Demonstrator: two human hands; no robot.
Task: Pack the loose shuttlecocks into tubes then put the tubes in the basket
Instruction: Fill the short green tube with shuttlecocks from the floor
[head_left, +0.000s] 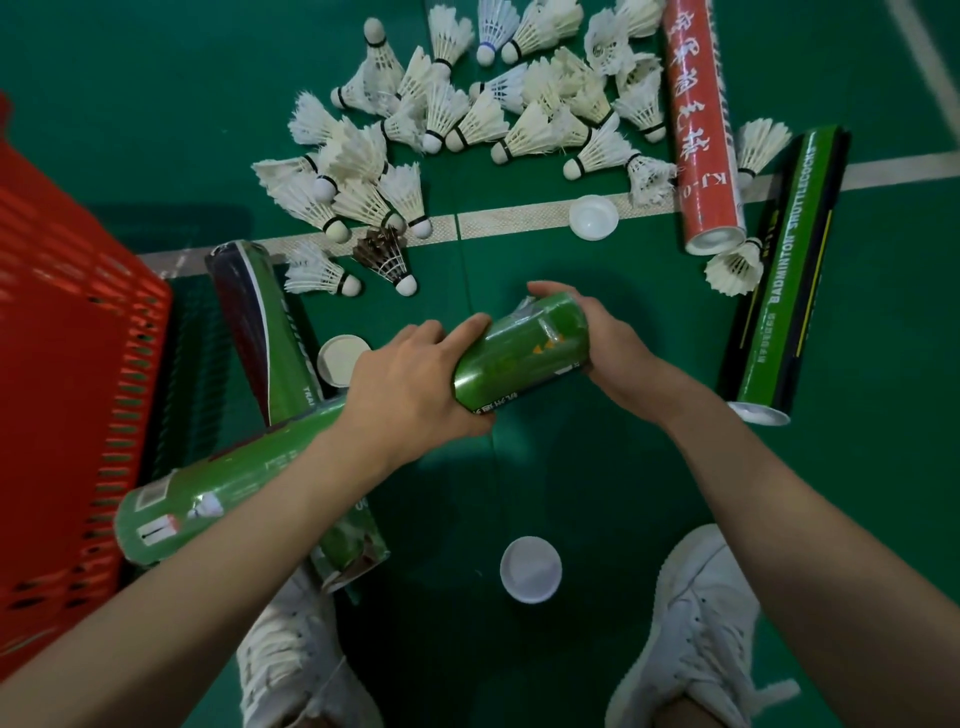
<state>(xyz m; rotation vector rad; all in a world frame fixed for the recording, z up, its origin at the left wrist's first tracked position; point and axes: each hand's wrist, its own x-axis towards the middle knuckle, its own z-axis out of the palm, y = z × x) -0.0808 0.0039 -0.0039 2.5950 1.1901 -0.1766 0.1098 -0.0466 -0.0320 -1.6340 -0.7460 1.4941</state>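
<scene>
Left hand (410, 384): fingers (467, 325) clenched round the middle of the green tube (519, 353), thumb beneath it. Right hand (613, 343): fingers curled over the tube's far end, grasping it. The tube is held above the floor (571, 493), tilted, with its near end running under the left forearm towards the red basket (67, 364) on the left. Its wrapper is glossy green and creased, with small orange marks; the print on it is too small to read. A dark-green tube (265, 322) lies on the floor beneath it. A black-green tube (784, 291) at the right reads "BADMINTON SHUTTLECOCK". Beside that, a red tube (701, 130) carries white Chinese characters and "KJ-0". Three white caps lie loose: one between the white shoes (696, 623), one (343, 360) just beside the left hand, one (594, 217) on the white court line. White shuttlecocks (467, 114) lie heaped on the floor beyond the hands, with one dark shuttlecock (387, 257) among them.
</scene>
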